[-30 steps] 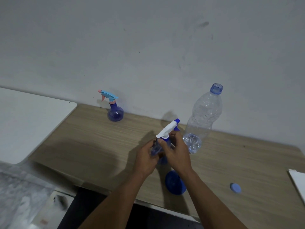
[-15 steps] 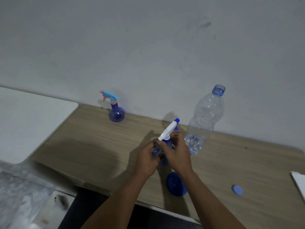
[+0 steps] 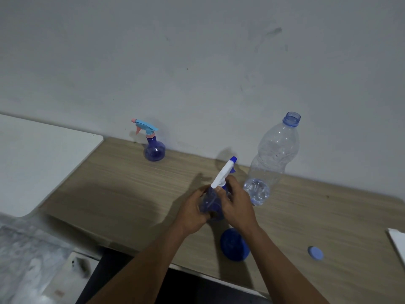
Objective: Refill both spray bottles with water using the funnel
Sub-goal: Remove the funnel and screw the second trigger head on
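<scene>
At the left of the frame, a white surface [image 3: 39, 159] abuts the wooden table [image 3: 122, 189]. Toward the table's upper left, close against the wall, a far spray bottle [image 3: 153, 148] with a light-blue and pink trigger stands upright. At centre, your left hand [image 3: 192, 208] wraps the translucent blue body of the near spray bottle [image 3: 210, 201], which is tilted. Your right hand [image 3: 237, 205] curls its fingers around the bottle's neck just under the white trigger head, whose blue nozzle points up and right. Below your right wrist, a blue funnel [image 3: 234, 247] lies near the table's front edge. Just right of your hands stands an uncapped clear water bottle [image 3: 272, 159] with a little water in the bottom. A blue cap [image 3: 315, 252] lies at lower right, well apart.
</scene>
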Motion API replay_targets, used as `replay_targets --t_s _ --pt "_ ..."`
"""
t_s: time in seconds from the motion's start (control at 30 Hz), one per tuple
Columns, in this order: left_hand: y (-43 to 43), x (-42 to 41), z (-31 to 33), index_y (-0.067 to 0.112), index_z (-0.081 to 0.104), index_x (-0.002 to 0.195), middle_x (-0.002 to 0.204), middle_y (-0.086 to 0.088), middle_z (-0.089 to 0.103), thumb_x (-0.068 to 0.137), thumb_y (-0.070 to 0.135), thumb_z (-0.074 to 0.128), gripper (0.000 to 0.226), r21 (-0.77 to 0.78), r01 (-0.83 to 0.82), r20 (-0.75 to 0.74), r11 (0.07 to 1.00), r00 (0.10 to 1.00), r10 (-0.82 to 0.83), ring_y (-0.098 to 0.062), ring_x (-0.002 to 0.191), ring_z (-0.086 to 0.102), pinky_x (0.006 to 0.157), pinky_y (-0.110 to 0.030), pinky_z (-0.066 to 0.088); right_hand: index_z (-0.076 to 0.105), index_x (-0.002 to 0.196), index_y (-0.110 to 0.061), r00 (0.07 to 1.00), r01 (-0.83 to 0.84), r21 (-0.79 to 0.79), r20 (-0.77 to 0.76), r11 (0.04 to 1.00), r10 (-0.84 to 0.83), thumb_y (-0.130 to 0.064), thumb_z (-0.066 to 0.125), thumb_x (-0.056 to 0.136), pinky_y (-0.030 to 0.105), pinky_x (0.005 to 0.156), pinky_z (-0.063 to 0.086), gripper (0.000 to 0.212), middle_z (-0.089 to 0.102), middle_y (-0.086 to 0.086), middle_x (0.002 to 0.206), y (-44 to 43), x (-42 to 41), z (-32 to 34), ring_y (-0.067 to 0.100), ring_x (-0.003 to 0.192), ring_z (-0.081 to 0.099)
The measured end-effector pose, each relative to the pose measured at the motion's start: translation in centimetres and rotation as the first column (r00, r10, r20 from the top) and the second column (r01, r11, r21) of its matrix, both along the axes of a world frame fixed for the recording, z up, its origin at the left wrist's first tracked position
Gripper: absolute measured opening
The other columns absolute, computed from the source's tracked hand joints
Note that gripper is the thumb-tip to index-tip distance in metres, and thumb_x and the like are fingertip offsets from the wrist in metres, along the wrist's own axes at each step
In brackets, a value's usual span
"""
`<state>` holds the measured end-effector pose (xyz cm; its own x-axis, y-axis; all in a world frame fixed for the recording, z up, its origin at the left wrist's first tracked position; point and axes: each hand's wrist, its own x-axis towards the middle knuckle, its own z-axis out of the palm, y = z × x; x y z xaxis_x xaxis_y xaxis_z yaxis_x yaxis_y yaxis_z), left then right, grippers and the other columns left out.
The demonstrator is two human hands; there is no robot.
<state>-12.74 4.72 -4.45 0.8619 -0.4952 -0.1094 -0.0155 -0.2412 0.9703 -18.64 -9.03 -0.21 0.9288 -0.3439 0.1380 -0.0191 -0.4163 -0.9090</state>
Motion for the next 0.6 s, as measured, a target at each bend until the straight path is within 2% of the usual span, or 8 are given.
replay_targets --t_s 0.07,0.17,0.27,0.37,0.47,0.53,0.6 --pt "0.5 0.4 -0.4 0.034 0.055 0.126 0.116 0.019 0.067 0.069 -0.001 0.084 0.073 0.026 0.031 0.019 0.999 0.999 -0.031 0.009 0.107 0.062 0.084 -0.011 0.049 0.059 0.101 -0.029 1.0 -0.03 0.002 -0.001 1.0 0.03 -0.023 0.058 0.101 0.031 0.079 0.055 0.006 0.068 -0.01 0.092 -0.2 0.1 -0.1 0.007 0.087 0.066" --pt "0.5 0.7 -1.0 0.03 0.057 0.131 0.12 0.012 0.069 0.067 0.004 0.085 0.074 0.025 0.057 0.003 0.998 0.998 -0.057 -0.006 0.11 0.066 0.092 -0.027 0.054 0.061 0.104 -0.026 0.999 -0.033 0.016 -0.004 0.999 0.033 -0.024 0.058 0.101 0.032 0.08 0.055 0.005 0.069 -0.01 0.094 -0.3 0.3 -0.4 0.008 0.088 0.067" --pt "0.2 0.2 -1.0 0.024 0.057 0.133 0.115 0.011 0.071 0.07 0.008 0.085 0.07 0.055 0.013 0.044 0.998 0.999 -0.015 -0.004 0.105 0.067 0.087 -0.018 0.053 0.059 0.108 -0.028 1.0 -0.012 0.032 -0.017 0.999 0.013 -0.026 0.058 0.101 0.029 0.081 0.056 0.007 0.069 -0.012 0.096 0.0 0.3 -0.7 0.004 0.092 0.067" --pt "0.0 -0.1 -0.8 0.024 0.06 0.126 0.106 0.017 0.072 0.071 0.006 0.085 0.063 0.051 -0.017 0.07 0.999 0.997 0.014 0.004 0.098 0.067 0.079 -0.009 0.049 0.056 0.108 -0.032 1.0 0.026 -0.021 0.005 0.999 -0.026 -0.026 0.057 0.101 0.02 0.076 0.053 0.01 0.067 -0.016 0.092 0.5 0.4 -0.8 -0.001 0.089 0.064" --pt "-0.2 -0.2 -0.6 0.02 0.06 0.128 0.108 0.015 0.071 0.071 0.006 0.085 0.064 0.05 -0.029 0.071 0.998 0.997 0.025 0.005 0.097 0.067 0.079 -0.008 0.049 0.053 0.106 -0.038 0.998 0.069 -0.073 0.008 0.995 -0.068 -0.025 0.057 0.101 0.013 0.07 0.046 0.014 0.064 -0.02 0.089 0.9 0.7 -0.7 -0.004 0.087 0.061" --pt "-0.4 -0.4 -0.7 0.019 0.06 0.131 0.111 0.013 0.071 0.072 0.006 0.084 0.064 0.051 -0.046 0.092 0.998 0.995 0.041 0.002 0.101 0.066 0.082 -0.009 0.049 0.051 0.105 -0.042 0.996 0.09 -0.074 0.004 0.993 -0.089 -0.025 0.056 0.102 0.015 0.071 0.048 0.018 0.064 -0.021 0.089 1.2 0.8 -0.5 -0.004 0.087 0.062" --pt "-0.5 -0.6 -0.9 0.015 0.06 0.13 0.11 0.012 0.071 0.073 0.003 0.082 0.062 0.049 -0.076 0.111 0.996 0.991 0.07 -0.001 0.103 0.067 0.082 -0.008 0.048 0.048 0.102 -0.046 0.995 0.103 -0.082 0.005 0.991 -0.103 -0.024 0.055 0.102 0.022 0.074 0.052 0.023 0.063 -0.021 0.089 1.6 0.9 -0.4 -0.002 0.088 0.062"
